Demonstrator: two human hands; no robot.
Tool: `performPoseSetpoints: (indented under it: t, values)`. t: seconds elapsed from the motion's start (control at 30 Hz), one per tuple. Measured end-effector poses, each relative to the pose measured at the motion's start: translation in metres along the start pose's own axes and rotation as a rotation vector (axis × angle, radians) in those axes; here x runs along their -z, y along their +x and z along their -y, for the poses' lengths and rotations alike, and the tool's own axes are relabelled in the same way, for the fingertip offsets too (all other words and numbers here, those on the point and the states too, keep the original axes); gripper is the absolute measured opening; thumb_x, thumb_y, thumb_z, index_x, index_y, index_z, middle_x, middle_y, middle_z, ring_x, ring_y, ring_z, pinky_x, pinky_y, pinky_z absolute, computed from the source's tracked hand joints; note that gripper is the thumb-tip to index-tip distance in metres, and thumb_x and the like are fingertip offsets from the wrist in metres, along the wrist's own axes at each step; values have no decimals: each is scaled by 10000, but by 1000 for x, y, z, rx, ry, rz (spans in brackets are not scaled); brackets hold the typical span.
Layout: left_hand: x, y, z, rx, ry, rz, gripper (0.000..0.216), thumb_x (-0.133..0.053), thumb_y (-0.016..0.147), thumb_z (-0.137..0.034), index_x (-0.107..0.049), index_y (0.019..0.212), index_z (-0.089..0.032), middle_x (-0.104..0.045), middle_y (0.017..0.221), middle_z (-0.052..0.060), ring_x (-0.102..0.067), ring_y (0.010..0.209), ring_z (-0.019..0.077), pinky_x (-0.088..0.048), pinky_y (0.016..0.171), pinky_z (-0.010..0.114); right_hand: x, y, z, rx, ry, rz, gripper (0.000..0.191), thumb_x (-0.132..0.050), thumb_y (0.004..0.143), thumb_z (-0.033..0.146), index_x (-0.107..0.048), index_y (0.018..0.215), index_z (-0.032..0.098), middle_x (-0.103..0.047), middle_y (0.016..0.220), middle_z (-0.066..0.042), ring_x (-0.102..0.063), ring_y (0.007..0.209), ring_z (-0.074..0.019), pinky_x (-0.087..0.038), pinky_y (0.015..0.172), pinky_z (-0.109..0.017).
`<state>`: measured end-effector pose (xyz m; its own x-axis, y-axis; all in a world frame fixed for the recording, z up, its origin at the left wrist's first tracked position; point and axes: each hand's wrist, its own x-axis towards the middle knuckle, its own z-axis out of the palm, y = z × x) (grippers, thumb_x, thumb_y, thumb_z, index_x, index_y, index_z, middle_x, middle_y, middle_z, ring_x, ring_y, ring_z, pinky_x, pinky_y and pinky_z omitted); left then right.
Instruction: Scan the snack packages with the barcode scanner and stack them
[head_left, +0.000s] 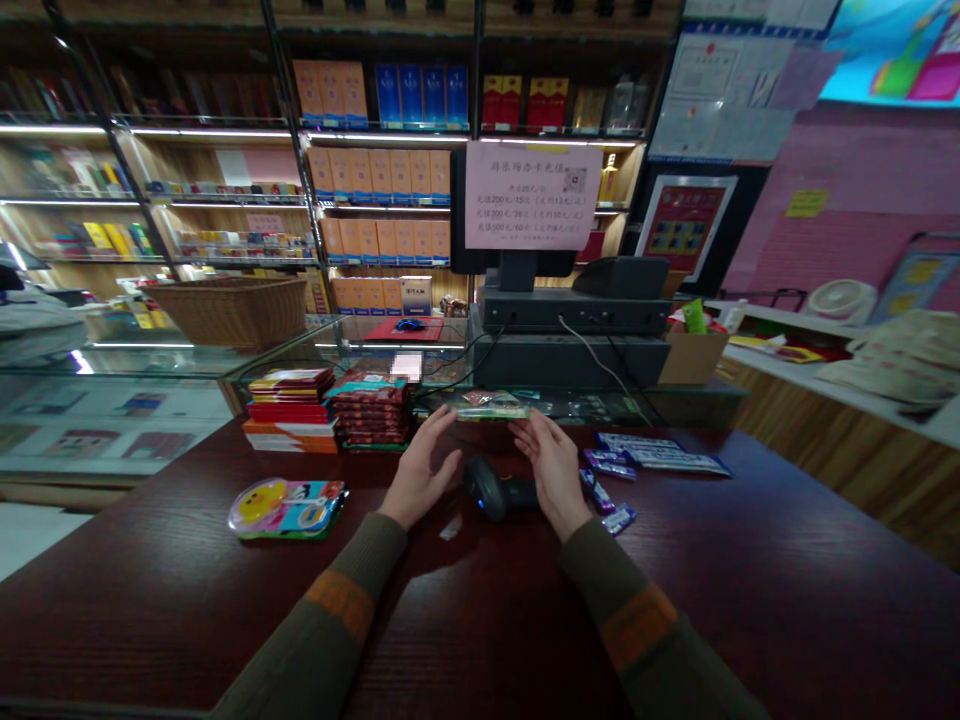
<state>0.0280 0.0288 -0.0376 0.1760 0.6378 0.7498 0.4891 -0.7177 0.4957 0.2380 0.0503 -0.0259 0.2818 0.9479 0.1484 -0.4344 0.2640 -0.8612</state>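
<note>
A small flat packet (491, 406), green and pink, sits at the far edge of the dark wooden counter (750, 600). My left hand (420, 472) is open, fingers stretched, with the fingertips at the packet's left end. My right hand (553, 465) is also open, palm turned inward, and its fingertips touch the packet's right end. I cannot tell if the packet is lifted or lying flat. Between my wrists a black barcode scanner (489, 488) lies on the counter. Both sleeves are olive with orange bands.
Stacks of red packs (291, 408) and dark red packs (371, 410) stand at left. A colourful toy blister pack (286, 507) lies front left. Blue and purple wrappers (652, 455) lie at right. Behind are a till with screen (574, 335), a wicker basket (236, 310) and a glass case.
</note>
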Motion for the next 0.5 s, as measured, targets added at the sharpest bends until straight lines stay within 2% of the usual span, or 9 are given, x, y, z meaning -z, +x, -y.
performPoseSetpoints:
  t: [0.13, 0.3, 0.4, 0.5]
  values:
    - [1, 1, -4, -76, 79, 107, 554, -504, 971, -212, -384, 1505, -304, -344, 1617, 86, -368, 1482, 223, -333, 1226, 420, 5, 5, 1, -46, 111, -69, 415, -879, 627, 398, -711, 953, 203, -782, 951, -48, -760, 875, -213, -542, 639, -229]
    - [0, 0, -5, -122, 127, 200, 558, -473, 975, -187, -376, 1513, -298, -280, 1650, 77, -322, 1506, 219, -334, 1227, 406, 14, 12, 1, -106, 125, -120, 459, -907, 557, 270, -715, 967, 196, -773, 813, -24, -745, 755, -172, -542, 589, -207]
    - [1, -1, -7, -147, 145, 229, 531, -482, 970, -198, -418, 1490, -281, -324, 1632, 82, -344, 1496, 221, -361, 1212, 410, 18, 15, 2, -104, 125, -141, 451, -907, 545, 240, -729, 956, 186, -771, 800, -31, -731, 721, -158, -536, 573, -202]
    - [1, -1, -8, -141, 169, 180, 475, -512, 965, -229, -485, 1438, -267, -420, 1574, 92, -397, 1464, 230, -372, 1201, 437, 20, 18, 4, -71, 112, -144, 450, -905, 544, 243, -745, 961, 185, -777, 826, -42, -720, 711, -157, -535, 567, -212]
